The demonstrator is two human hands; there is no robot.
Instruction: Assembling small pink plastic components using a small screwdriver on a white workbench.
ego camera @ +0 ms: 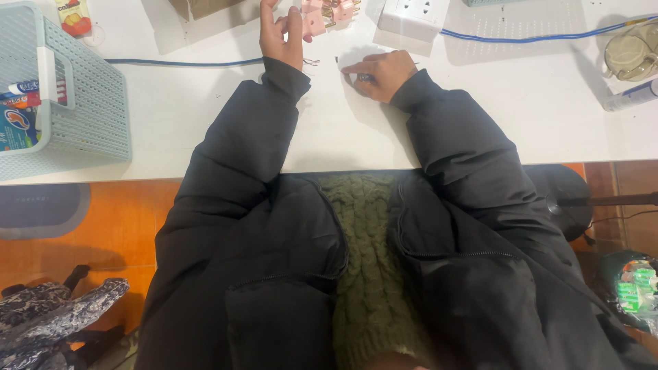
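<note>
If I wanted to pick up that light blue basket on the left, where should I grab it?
Probably by the white handle lying across the open top of the basket. Come straight down from above and curl your fingers under the bar; the slotted walls are wide and offer a poorer hold.

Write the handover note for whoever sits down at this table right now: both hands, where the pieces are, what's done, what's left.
Left hand: raised over the white table, its fingers beside the pile of pink plugs; whether it grips one cannot be told.
Right hand: pressed on the table, fingers curled over a small dark part that is too hidden to identify.
Nearby: short wire bits lie between the hands, a white power strip with a blue cable is beyond the right hand, and a pale blue basket sits far left.
Done: nothing assembled can be seen.
Left: the plugs stay piled, and the wire bits lie loose.
</note>
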